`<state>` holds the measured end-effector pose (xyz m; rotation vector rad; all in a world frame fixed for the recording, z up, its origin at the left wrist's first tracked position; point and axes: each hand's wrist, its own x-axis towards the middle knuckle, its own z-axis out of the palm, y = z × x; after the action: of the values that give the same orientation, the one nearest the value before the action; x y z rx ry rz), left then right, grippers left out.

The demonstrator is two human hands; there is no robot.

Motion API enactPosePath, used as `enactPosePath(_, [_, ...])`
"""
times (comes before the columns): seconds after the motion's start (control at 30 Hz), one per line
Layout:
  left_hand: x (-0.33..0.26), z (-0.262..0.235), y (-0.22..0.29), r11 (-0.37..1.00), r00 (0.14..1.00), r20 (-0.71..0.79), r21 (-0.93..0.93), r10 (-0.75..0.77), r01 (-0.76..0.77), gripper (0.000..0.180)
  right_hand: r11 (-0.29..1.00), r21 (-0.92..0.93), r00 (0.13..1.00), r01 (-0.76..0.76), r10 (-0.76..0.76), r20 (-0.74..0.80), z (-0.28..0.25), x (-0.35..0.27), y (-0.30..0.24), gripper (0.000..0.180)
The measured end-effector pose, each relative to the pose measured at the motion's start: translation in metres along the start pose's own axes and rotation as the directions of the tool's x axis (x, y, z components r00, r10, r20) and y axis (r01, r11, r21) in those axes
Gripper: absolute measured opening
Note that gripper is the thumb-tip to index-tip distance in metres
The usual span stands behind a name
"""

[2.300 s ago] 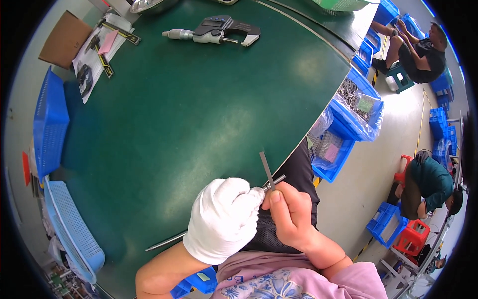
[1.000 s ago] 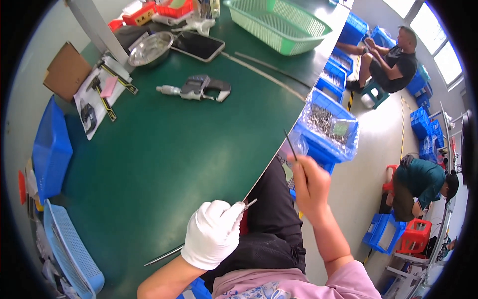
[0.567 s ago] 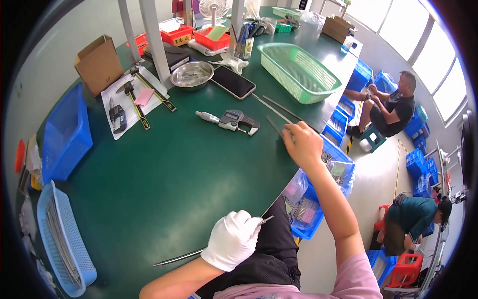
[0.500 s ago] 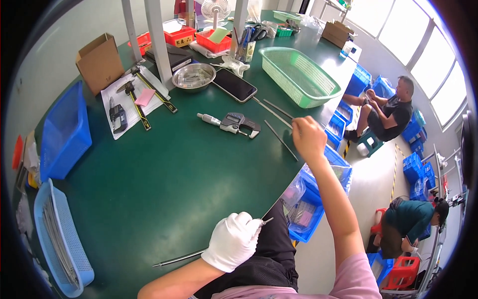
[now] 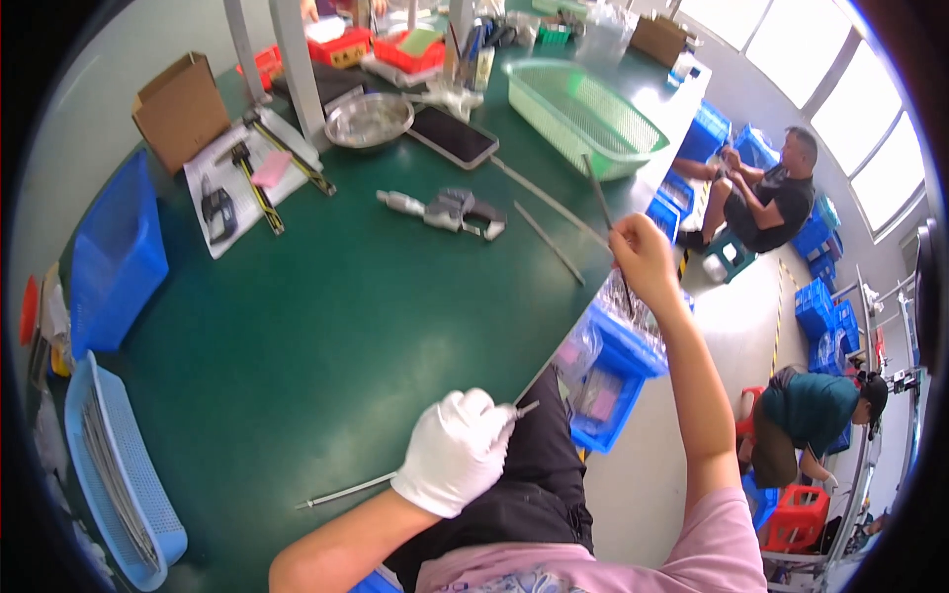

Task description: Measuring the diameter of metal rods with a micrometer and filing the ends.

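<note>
My left hand (image 5: 457, 455), in a white glove, is closed around a slim metal rod (image 5: 346, 491) at the table's near edge; the rod's tip sticks out past the fingers. My bare right hand (image 5: 645, 259) grips a thin dark rod (image 5: 596, 183), raised at a slant over the table's right edge. Left of it, a similar thin rod (image 5: 549, 243) lies on the green tabletop. A long pale strip (image 5: 544, 198) runs from the phone (image 5: 453, 136) toward my right hand. To the left rests a digital micrometer (image 5: 450, 210).
A green basket (image 5: 527, 107) stands at the back right. At left are a blue bin (image 5: 119, 262) and a light-blue basket (image 5: 163, 509) of rods. Calipers (image 5: 259, 188) lie on paper near a steel bowl (image 5: 369, 121). Blue crates (image 5: 605, 395) sit below the right edge; two people sit beyond.
My right hand has lifted a thin dark rod off the table and moved slightly right with it. The left hand keeps its rod. The whole view has shifted a little.
</note>
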<state>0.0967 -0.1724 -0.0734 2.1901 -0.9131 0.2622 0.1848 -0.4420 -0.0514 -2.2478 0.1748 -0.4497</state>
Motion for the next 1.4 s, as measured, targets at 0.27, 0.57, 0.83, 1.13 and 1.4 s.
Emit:
enactPosePath(0.27, [0.007,0.001,0.002,0.998,0.996,0.064,-0.005,-0.055,0.055,0.014,0.65,0.645,0.914,-0.403,0.327,0.241,0.02,-0.185,-0.046,0.017])
enactPosePath(0.57, [0.002,-0.002,0.004,0.997,0.994,0.102,0.068,-0.036,0.03,0.016,0.837,0.522,0.975,-0.164,0.059,0.212,0.056,-0.208,-0.044,0.012])
enactPosePath(0.83, [0.002,-0.003,0.004,0.997,0.991,0.124,0.068,-0.051,0.043,0.018,0.819,0.512,0.953,-0.26,0.131,0.275,0.061,-0.202,-0.048,0.01])
enactPosePath(1.13, [0.003,-0.003,0.002,0.997,0.99,0.138,0.064,-0.042,0.033,0.017,0.839,0.471,0.954,-0.273,0.174,0.243,0.065,-0.195,-0.059,0.007])
enactPosePath(1.4, [0.003,-0.003,0.003,0.997,0.989,0.143,0.07,-0.043,0.033,0.018,0.85,0.445,0.95,-0.281,0.182,0.253,0.061,-0.198,-0.056,0.006])
